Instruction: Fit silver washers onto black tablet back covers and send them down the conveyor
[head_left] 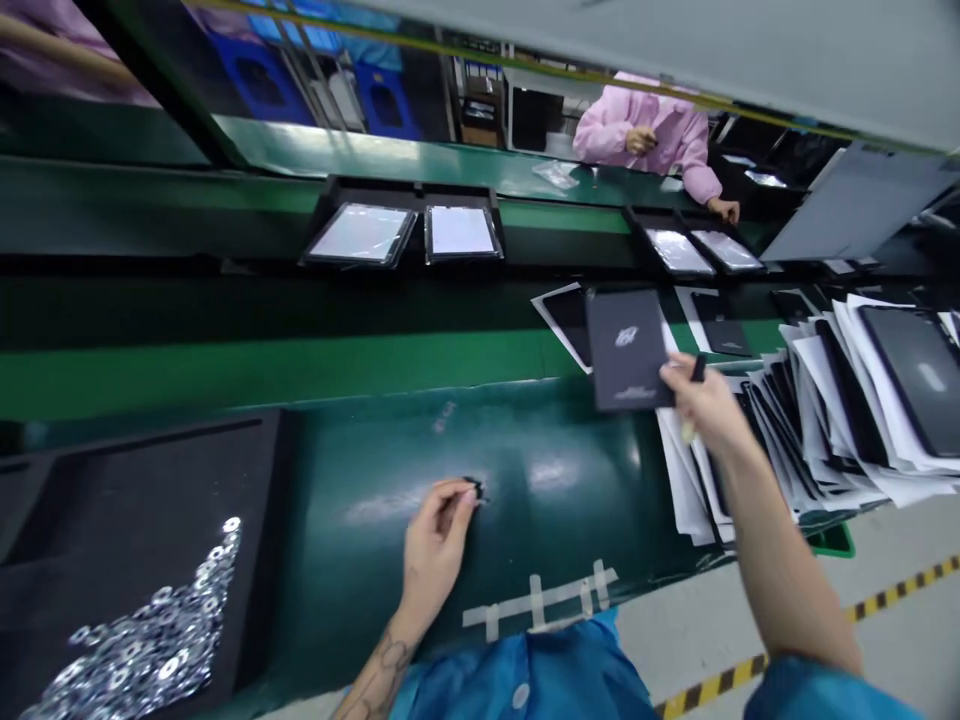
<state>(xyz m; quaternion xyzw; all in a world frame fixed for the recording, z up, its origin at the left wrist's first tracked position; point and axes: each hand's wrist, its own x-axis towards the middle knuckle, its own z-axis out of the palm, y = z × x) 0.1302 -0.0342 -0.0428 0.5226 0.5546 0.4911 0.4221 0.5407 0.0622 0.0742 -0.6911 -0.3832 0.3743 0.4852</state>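
My right hand (pixel 705 405) is closed on the corner of a thin black panel (pixel 626 350) with a pale logo, holding it over the right of the bench. A dark pen-like tool (pixel 699 370) with a pale lower end is also tucked in that hand. Over the middle of the bench, my left hand (pixel 436 545) pinches a small black piece (pixel 475 488), too small to identify. Below and beyond the right hand lie black panels with white sheets (pixel 679 490).
At far right leans a stack of black panels and white sheets (pixel 832 400). A black tray (pixel 135 500) at left bears many shiny metal rings (pixel 165 640). Black trays (pixel 495 205) with pale-screened panels stand along the back. Across the line, a person in pink (pixel 645 130) works.
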